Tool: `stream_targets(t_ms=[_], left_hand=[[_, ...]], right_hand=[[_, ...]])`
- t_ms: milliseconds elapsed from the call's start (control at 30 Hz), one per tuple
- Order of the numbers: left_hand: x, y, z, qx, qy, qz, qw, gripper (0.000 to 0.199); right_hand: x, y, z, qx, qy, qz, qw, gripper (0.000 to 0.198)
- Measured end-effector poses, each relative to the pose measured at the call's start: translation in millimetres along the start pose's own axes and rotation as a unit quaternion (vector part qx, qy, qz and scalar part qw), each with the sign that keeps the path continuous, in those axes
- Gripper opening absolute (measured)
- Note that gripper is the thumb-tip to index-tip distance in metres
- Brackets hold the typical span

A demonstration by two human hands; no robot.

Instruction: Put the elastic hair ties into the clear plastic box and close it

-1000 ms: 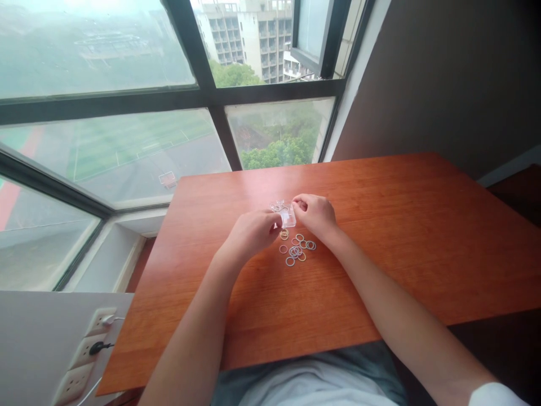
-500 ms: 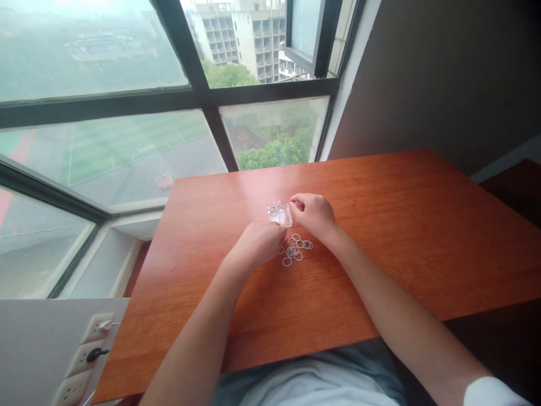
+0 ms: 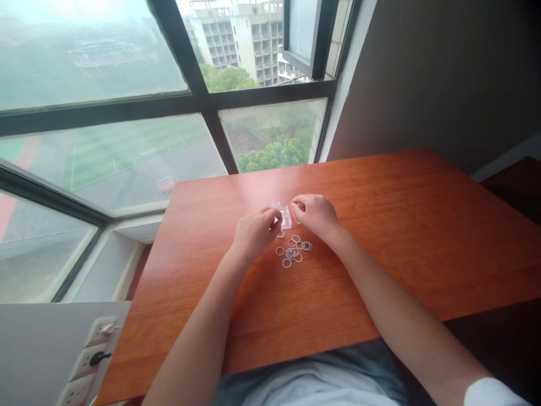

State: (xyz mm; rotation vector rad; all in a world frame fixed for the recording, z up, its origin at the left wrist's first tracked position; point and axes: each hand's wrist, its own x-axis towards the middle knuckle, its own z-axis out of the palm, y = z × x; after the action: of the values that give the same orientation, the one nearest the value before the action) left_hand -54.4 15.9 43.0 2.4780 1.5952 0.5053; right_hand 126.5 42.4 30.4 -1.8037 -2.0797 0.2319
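Note:
A small clear plastic box (image 3: 287, 221) sits on the table, partly covered by my left hand. My left hand (image 3: 256, 232) is at its left side with thumb and forefinger pinched together; whatever they hold is too small to name. Just right of the box, my right hand (image 3: 316, 215) has its fingers curled closed, and their contents are hidden. Several small pale rings (image 3: 291, 254) lie loosely in a cluster on the wood in front of the box, some overlapping. One ring (image 3: 279, 251) lies slightly apart on the left.
The reddish-brown wooden table (image 3: 389, 225) reaches the window frame (image 3: 270, 95) at the back. A grey wall (image 3: 414, 84) rises on the right. Power sockets (image 3: 87, 361) with plugs are on the wall at lower left.
My left hand has lifted up and away from the rings towards the box, uncovering rings at the cluster's left. My right hand has barely moved.

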Motion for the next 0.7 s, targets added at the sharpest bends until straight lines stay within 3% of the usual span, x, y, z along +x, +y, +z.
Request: stream_targets(t_ms=[100,167,333,533,700], left_hand=[[9,-5,10,-0.038,0.089,-0.028,0.995,0.016],[16,-7,18,-0.062,0.115,-0.04,0.991,0.015],[22,-14,30,-0.086,0.113,-0.037,0.989,0.015],[18,-22,26,-0.088,0.121,-0.043,0.988,0.013],[14,-32,21,-0.073,0.12,-0.069,0.988,0.011]], right_hand=[[-1,-3,1,-0.013,0.0,-0.004,1.0,0.028],[-2,-4,2,-0.017,-0.001,-0.011,1.0,0.029],[-3,-5,1,-0.02,-0.005,-0.014,1.0,0.028],[-3,-5,-1,-0.013,-0.006,-0.025,1.0,0.026],[-6,-9,-7,0.028,-0.054,-0.115,0.991,0.023]])
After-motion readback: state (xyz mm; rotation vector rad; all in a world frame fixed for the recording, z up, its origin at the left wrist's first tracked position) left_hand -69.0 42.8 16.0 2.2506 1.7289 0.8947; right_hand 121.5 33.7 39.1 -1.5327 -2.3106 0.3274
